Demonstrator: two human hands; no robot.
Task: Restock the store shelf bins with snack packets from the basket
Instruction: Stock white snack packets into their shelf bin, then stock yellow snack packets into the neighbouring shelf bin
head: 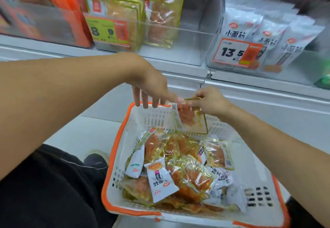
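A bare left forearm crosses the view closest to the camera, running from the left edge toward the middle. Below it is a dark trouser leg and a dark shoe toe on the pale floor, just left of the basket.

The basket is white plastic with an orange rim and slotted walls, and fills the lower middle. Inside it lies a loose heap of snack packets: clear yellow-edged packets of orange-red food and white packets with printed characters, overlapping one another.

Above the basket's far rim, the two hands meet. The left hand hangs palm down with fingers spread apart and pointing downward, its forefinger reaching to the top edge of one clear packet. The right hand pinches that same packet's top edge between curled fingers and thumb. The packet hangs upright, over the basket's far wall, clear of the heap.

Beyond the basket stands a white shelf with clear plastic bins. The bin straight above the basket holds matching yellow-edged packets at its left side and bears a yellow price tag. The bin to its right holds white packets behind an orange-bordered price tag. To the left are blurred orange packages.
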